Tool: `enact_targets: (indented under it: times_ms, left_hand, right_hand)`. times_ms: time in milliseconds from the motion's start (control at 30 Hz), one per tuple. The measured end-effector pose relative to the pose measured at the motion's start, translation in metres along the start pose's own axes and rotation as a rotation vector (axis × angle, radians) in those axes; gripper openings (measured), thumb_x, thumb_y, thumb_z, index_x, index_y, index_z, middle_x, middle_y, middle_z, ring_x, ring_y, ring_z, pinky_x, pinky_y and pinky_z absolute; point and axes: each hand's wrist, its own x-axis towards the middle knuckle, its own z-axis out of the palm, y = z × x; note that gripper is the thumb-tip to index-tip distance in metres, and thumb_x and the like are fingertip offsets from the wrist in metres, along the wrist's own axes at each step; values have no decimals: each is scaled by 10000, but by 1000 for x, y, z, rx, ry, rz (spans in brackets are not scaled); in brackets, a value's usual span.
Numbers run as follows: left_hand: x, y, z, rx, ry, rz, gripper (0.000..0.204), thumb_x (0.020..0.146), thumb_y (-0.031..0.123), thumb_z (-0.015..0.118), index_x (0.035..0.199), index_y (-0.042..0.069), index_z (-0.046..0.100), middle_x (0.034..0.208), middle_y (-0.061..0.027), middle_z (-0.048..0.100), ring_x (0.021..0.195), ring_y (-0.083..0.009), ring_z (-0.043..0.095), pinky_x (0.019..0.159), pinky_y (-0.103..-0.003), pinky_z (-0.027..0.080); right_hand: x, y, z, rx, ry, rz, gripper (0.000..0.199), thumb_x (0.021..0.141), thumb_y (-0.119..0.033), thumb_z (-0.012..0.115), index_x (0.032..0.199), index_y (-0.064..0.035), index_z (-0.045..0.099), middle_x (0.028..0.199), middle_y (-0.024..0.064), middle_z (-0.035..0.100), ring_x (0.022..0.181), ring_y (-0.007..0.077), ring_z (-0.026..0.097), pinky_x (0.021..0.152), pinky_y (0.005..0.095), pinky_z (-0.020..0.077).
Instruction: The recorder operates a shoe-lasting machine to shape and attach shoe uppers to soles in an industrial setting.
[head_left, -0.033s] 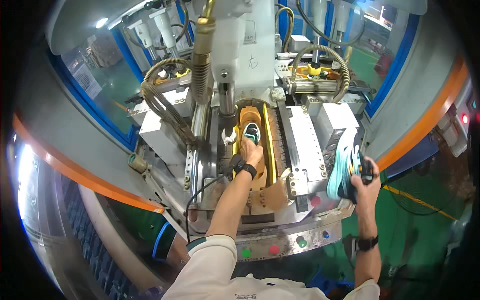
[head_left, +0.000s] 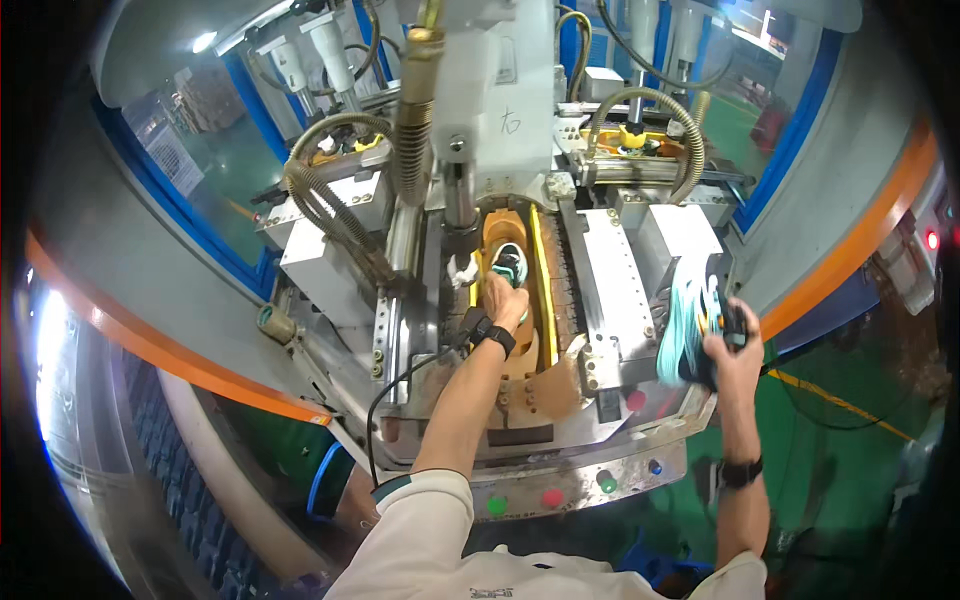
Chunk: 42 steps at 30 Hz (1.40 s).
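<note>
My left hand (head_left: 507, 300) reaches into the machine's orange-brown, yellow-edged recess (head_left: 547, 310). Its fingers are closed on the near part of a black, white and mint shoe (head_left: 510, 260), which lies in the recess and is partly covered by the hand. Off to the right, beside the machine, my right hand (head_left: 735, 368) grips a second shoe (head_left: 684, 335) by its dark upper. That shoe's mint and white streaked sole faces the machine. Which part of the upper the fingers press is hard to see.
Metal blocks (head_left: 618, 300) flank the recess, and a vertical cylinder rod (head_left: 460, 195) stands at its far left. Ribbed hoses (head_left: 335, 210) arch over the left side. Coloured buttons (head_left: 552, 497) line the front panel. Orange-edged housing walls (head_left: 850, 235) curve around both sides.
The shoe in the recess shows more of its white and mint side. My right hand and its shoe have shifted slightly up and right in the picture.
</note>
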Motion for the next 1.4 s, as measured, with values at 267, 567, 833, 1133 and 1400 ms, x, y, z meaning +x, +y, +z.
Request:
enact_targets:
  times_ms: [267, 567, 833, 1133, 1400]
  left_hand:
    - [-166, 12, -161, -1181, -456, -384, 226, 864, 78, 679, 1076, 21, 628, 970, -53, 676, 865, -171, 662, 721, -315, 556]
    - [-386, -57, -334, -1133, 145, -473, 471, 809, -25, 616, 1270, -19, 518, 1102, -93, 647, 989, -203, 644, 891, -326, 508]
    - [-484, -89, -323, -1120, 699, -452, 338, 854, 56, 633, 1173, -31, 566, 1016, -101, 679, 861, -191, 682, 742, -317, 567]
    - [-493, -65, -287, -1148, 577, -475, 334, 866, 60, 611, 1182, -30, 549, 979, -115, 680, 812, -185, 682, 674, -279, 560]
    - [-497, -49, -277, -1122, 727, -563, 339, 847, 69, 633, 1166, -22, 567, 974, -92, 678, 823, -198, 685, 703, -318, 568]
  right_hand:
    - [129, -2, 199, -677, -588, -11, 607, 635, -263, 785, 1117, 54, 596, 984, 202, 682, 903, 306, 674, 805, 371, 529]
    - [25, 77, 387, -833, -493, -42, 520, 796, -233, 659, 1185, 47, 458, 1059, 284, 655, 1018, 417, 650, 861, 466, 532]
    - [-72, 36, 316, -495, -318, -717, 481, 786, -129, 663, 1209, 15, 486, 968, 190, 594, 815, 367, 605, 701, 472, 522]
    - [-326, 139, 223, -164, -1109, -689, 172, 771, -116, 634, 925, -62, 583, 910, 113, 549, 812, 299, 600, 645, 399, 540]
    - [-318, 139, 227, -210, -1177, -734, 148, 793, -87, 577, 933, -43, 556, 906, 139, 525, 841, 324, 610, 697, 415, 530]
